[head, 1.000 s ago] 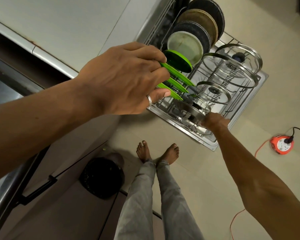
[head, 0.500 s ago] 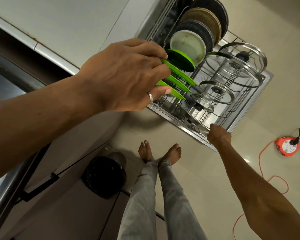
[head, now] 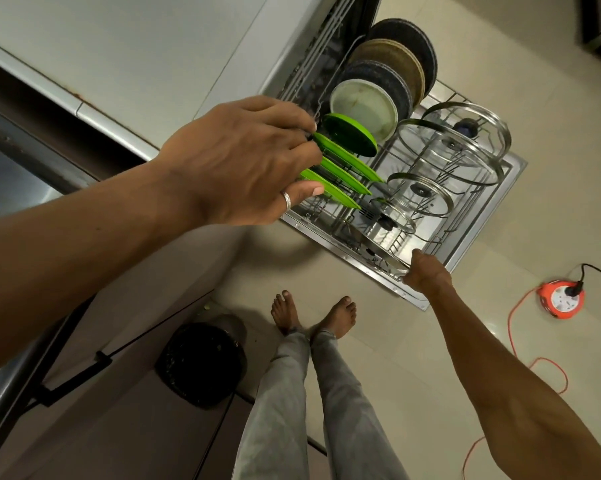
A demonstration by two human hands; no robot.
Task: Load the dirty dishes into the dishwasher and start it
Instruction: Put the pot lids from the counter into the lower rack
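The dishwasher door (head: 479,237) lies open on the floor with the lower rack (head: 441,233) pulled out over it. In the rack stand several green plates (head: 347,157), a white plate (head: 364,109), dark and tan plates (head: 399,60) and glass lids (head: 454,147). My right hand (head: 427,275) reaches down to the rack's front corner, its fingers curled on the rack's front wire. My left hand (head: 236,164) hovers high and close to the camera, overlapping the green plates in view, fingers loosely curled with nothing plainly held.
A grey counter (head: 125,60) runs along the upper left, cabinet fronts below it. A black bin (head: 205,362) stands by my bare feet (head: 312,313). An orange extension reel (head: 562,299) with its cord lies on the floor at right.
My right hand has drawn back from inside the rack's front to the rack's front corner at the door's edge. The left hand has barely moved, and the view shifted slightly.
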